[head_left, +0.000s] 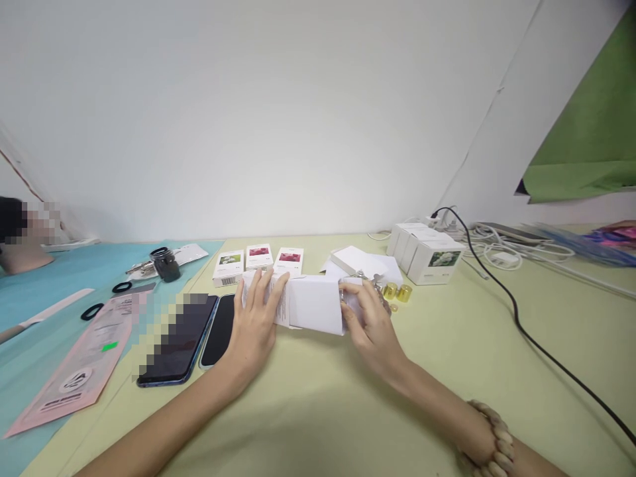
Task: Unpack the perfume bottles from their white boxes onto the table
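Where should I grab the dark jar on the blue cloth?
I'd try the round sides below the rim, coming from the near side: the jar stands upright, and a white packet lies behind it, to the right.

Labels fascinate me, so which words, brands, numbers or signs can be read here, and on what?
No wording is readable.
Pink packet: round logo and print, too blurred.
Flower-picture boxes: print too small; one shows a barcode.
White box under the left hand: fine print, too small.
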### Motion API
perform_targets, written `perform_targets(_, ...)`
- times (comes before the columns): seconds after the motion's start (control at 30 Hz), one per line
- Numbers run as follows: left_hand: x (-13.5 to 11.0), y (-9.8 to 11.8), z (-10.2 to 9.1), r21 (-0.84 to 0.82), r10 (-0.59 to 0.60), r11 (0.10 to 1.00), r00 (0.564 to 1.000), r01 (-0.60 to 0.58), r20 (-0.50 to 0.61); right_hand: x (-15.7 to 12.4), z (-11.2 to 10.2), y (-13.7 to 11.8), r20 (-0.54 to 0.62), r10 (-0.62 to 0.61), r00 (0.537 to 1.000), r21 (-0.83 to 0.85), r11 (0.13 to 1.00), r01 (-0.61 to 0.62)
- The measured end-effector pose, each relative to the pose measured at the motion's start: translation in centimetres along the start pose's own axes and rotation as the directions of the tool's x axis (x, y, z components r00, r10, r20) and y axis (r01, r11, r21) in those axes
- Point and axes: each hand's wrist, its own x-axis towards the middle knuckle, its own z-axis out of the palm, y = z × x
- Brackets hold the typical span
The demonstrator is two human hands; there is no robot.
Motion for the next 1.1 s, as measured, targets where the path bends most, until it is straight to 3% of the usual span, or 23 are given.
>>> perform_targets(0.2, 0.3, -0.8, -0.4, 0.058, 0.007, 0.998, 1.000, -0.006, -0.009, 0.1, -0.1, 0.0, -0.077, 0.049, 0.996, 0.103, 0.994, -0.041)
perform_targets(0.4, 0.5, -2.0, 0.0, 0.136, 0.038, 0.990, 0.998, -0.032, -0.042, 0.1, -0.4, 0.0, -0.075, 0.184, 0.980, 0.174, 0.970, -0.169)
perform_targets(0.63, 0.3, -2.3, 0.7, 0.166, 0.026, 0.986, 1.000, -0.027, 0.010, 0.2, -0.1, 0.4, -0.042, 0.113, 0.993, 0.158, 0.982, -0.105)
perform_targets(0.77, 0.1, -1.7, 0.4, 0.069, 0.071, 0.995, 0.997, -0.068, -0.040, 0.2, 0.1, 0.4, -0.047, 0.081, 0.996, 0.121, 0.990, -0.075)
perform_targets(0.93, -0.8, 0.1, -0.4, -0.204, 0.300, 0.928, 0.950, -0.311, -0.085, 0.2, 0.1, 0.2, -0.027, 0.003, 1.000, 0.049, 0.999, -0.002)
perform_targets(1.1, -1.2, 1.3, -0.4, -0.318, 0.326, 0.881, 0.937, -0.350, -0.127, 0.1, 0.1, 0.3, -0.006, 0.007, 1.000, -0.020, 1.000, -0.007)
